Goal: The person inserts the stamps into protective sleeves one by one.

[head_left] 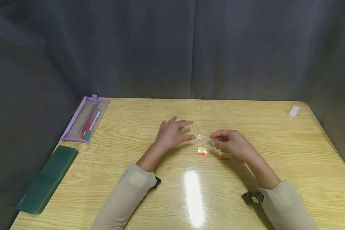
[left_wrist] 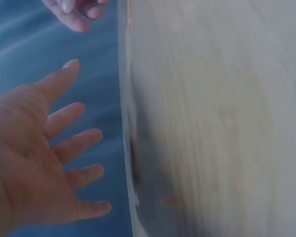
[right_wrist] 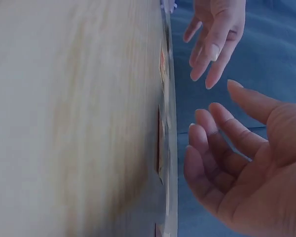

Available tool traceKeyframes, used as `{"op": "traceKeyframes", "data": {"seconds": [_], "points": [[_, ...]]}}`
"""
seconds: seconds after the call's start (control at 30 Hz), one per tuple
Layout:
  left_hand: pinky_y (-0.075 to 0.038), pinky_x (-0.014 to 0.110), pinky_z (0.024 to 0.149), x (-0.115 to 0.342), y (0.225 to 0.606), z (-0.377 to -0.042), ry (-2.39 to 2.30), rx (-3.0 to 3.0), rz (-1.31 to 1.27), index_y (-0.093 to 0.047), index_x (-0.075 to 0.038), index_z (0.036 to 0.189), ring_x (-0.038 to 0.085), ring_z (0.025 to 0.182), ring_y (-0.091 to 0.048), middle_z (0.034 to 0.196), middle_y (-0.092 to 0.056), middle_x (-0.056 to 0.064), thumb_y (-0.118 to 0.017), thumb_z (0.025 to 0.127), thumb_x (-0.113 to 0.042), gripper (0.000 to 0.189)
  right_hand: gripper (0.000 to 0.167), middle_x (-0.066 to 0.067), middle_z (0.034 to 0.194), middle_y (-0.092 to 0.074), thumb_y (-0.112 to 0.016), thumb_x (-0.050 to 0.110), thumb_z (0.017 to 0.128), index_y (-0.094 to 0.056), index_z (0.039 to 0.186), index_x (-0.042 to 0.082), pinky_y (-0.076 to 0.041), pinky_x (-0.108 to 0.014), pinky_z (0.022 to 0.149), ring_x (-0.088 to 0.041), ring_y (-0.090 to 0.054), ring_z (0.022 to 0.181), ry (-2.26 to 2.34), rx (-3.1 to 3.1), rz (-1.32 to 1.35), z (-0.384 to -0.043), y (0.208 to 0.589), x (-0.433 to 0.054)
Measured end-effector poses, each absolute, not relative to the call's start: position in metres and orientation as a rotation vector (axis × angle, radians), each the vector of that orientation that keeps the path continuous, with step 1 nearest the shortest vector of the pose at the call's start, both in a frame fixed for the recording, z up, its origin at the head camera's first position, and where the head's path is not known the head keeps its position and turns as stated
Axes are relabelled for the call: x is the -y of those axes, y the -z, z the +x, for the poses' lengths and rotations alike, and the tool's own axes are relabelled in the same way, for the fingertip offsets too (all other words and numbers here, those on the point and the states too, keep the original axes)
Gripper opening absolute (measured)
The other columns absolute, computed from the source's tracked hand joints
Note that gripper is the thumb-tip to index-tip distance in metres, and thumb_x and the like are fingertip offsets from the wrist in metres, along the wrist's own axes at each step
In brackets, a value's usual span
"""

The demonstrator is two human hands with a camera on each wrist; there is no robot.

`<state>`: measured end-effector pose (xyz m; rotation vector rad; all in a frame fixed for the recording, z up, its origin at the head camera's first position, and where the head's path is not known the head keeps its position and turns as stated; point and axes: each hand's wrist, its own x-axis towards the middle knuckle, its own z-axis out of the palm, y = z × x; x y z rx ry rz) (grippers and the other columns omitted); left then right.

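Observation:
My left hand (head_left: 172, 135) is held over the table with its fingers spread, its thumb tip right at the edge of a small clear, shiny plastic piece (head_left: 202, 139). Across from it my right hand (head_left: 231, 142) has loosely bent fingers and nothing shows between them in the right wrist view. Just nearer than the clear piece lies a small orange-and-white printed label (head_left: 203, 151). A second orange label (head_left: 225, 156) sits below the right hand, and a third orange bit (head_left: 242, 160) is mostly hidden by the right wrist.
At the left edge lie a see-through zip pouch (head_left: 99, 105) with purple trim, holding several pens, and a dark green flat case (head_left: 49, 179). A small white block (head_left: 294, 111) is at the far right corner. Dark curtains (head_left: 149, 48) surround the wooden table (head_left: 276, 159).

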<state>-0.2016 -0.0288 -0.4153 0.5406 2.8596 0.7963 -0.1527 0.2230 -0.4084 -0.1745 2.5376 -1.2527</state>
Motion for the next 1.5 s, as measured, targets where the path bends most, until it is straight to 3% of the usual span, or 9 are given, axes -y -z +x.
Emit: {"op": "traceKeyframes", "data": {"seconds": [0.33,0.63,0.77,1.03,1.17,1.33,1.5], "points": [[-0.013,0.064,0.125,0.018,0.416,-0.202,-0.598,-2.845,0.584,-0.060,-0.040,0.141,0.029,0.156,-0.026,0.156,-0.050,-0.005,-0.071,0.090,-0.055,0.054,0.032,-0.007,0.103,-0.073,-0.072,0.028,0.095,-0.073,0.122,0.010,-0.052,-0.028,0.066,-0.017,-0.061,0.080,1.081,-2.595,-0.234,-0.154,0.411,-0.216],[-0.004,0.068,0.124,0.009,0.414,-0.201,-0.517,-2.891,0.498,-0.065,-0.044,0.132,0.026,0.158,-0.019,0.157,-0.048,-0.009,-0.071,0.087,-0.060,0.048,0.033,-0.007,0.108,-0.074,-0.074,0.028,0.094,-0.072,0.123,0.012,-0.055,-0.030,0.073,-0.017,-0.068,0.089,0.991,-2.677,-0.284,-0.153,0.411,-0.210],[-0.005,0.068,0.124,0.006,0.414,-0.202,-0.493,-2.885,0.488,-0.064,-0.046,0.132,0.025,0.158,-0.020,0.157,-0.047,-0.011,-0.071,0.088,-0.060,0.047,0.033,-0.008,0.109,-0.075,-0.075,0.027,0.093,-0.072,0.122,0.012,-0.056,-0.033,0.076,-0.018,-0.068,0.091,0.961,-2.695,-0.300,-0.153,0.413,-0.209],[-0.011,0.064,0.125,0.002,0.416,-0.202,-0.484,-2.856,0.543,-0.064,-0.044,0.133,0.025,0.156,-0.027,0.155,-0.050,-0.009,-0.071,0.090,-0.056,0.046,0.031,-0.003,0.097,-0.076,-0.080,0.024,0.087,-0.075,0.115,0.012,-0.051,-0.034,0.073,-0.011,-0.060,0.069,0.808,-2.761,-0.389,-0.157,0.417,-0.204],[-0.016,0.063,0.125,0.001,0.419,-0.202,-0.482,-2.864,0.542,-0.066,-0.044,0.132,0.026,0.154,-0.031,0.156,-0.049,-0.006,-0.073,0.089,-0.054,0.045,0.029,-0.002,0.093,-0.077,-0.082,0.023,0.085,-0.076,0.111,0.012,-0.052,-0.034,0.072,-0.011,-0.062,0.070,0.767,-2.796,-0.422,-0.158,0.419,-0.202],[-0.019,0.062,0.124,0.000,0.420,-0.203,-0.475,-2.874,0.540,-0.067,-0.044,0.131,0.028,0.153,-0.033,0.156,-0.050,-0.003,-0.074,0.088,-0.054,0.045,0.027,0.002,0.091,-0.076,-0.086,0.025,0.082,-0.078,0.105,0.015,-0.054,-0.041,0.082,-0.016,-0.066,0.086,0.699,-2.842,-0.458,-0.159,0.421,-0.200],[-0.020,0.061,0.124,-0.003,0.421,-0.202,-0.457,-2.847,0.540,-0.066,-0.044,0.132,0.028,0.153,-0.033,0.157,-0.048,-0.003,-0.073,0.089,-0.053,0.044,0.025,0.006,0.088,-0.076,-0.087,0.028,0.079,-0.078,0.101,0.018,-0.045,-0.051,0.099,-0.022,-0.063,0.093,0.619,-2.869,-0.457,-0.159,0.421,-0.198]]}}
